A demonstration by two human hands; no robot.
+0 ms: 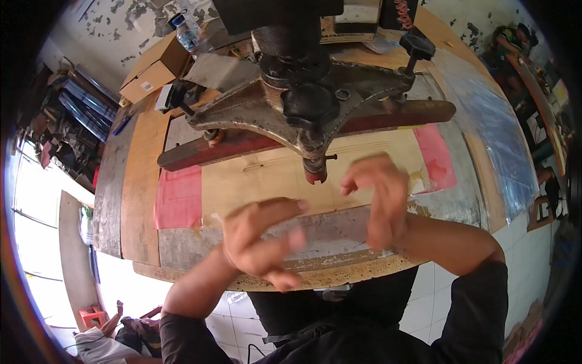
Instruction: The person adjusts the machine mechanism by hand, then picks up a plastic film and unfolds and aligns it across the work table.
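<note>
Our left hand [260, 242] at 7 o'clock, right [385, 197] at 3: each grip open, fingers curled, blurred. Flat pale-yellow sheet [267, 179] with pink end strips [179, 197] lies centre on our grey, wood-edged worktop [188, 247]. Dark cast-metal press head [248, 112] above, 12 o'clock. Brown cardboard box [151, 70], 10.

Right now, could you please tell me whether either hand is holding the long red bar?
No, the left hand and right hand are both apart from the long red bar, with the pale yellow surface showing between.
</note>
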